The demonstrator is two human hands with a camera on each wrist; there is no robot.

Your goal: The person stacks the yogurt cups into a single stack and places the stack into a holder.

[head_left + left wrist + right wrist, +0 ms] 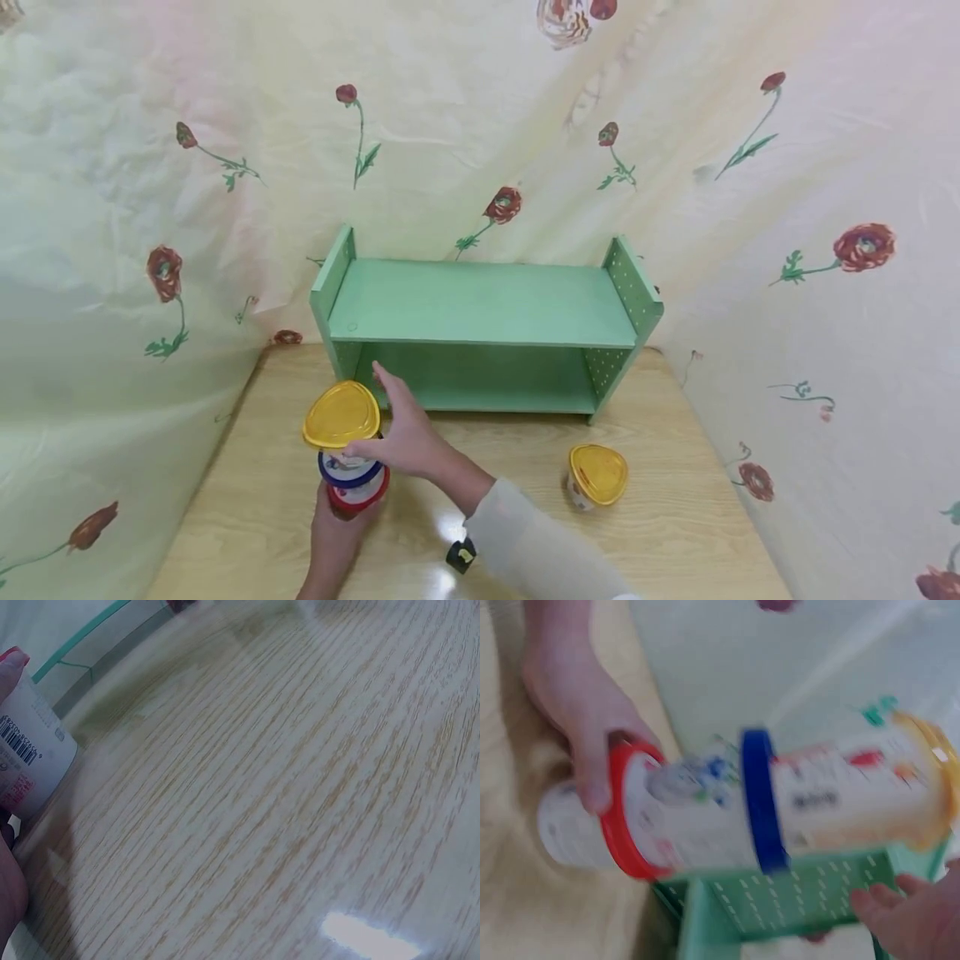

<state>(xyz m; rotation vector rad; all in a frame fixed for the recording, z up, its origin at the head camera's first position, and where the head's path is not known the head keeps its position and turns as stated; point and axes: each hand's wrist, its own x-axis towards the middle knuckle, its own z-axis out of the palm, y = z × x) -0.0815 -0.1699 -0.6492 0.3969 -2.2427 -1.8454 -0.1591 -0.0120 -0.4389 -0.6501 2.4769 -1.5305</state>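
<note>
Three white printed tubs stand stacked at the left of the table. The lowest has a red lid (pixel 360 498), the middle one a blue lid (pixel 351 477), and the top one a yellow lid (pixel 342 414). Around the bottom tub (pixel 570 829), just at its red rim, my left hand (pixel 341 529) grips. My right hand (pixel 408 433) is beside the top tub (pixel 847 791), thumb and fingers spread wide, the thumb overlapping the tub's side in the head view. The left wrist view catches only the bottom tub's barcode side (pixel 34 746) and part of the left hand.
A green two-tier shelf (pixel 480 304) stands behind the hands against the flowered cloth. Another yellow-lidded tub (pixel 597 475) sits on the wooden table (pixel 675 500) at the right. A small black object (pixel 461 555) lies near the right sleeve.
</note>
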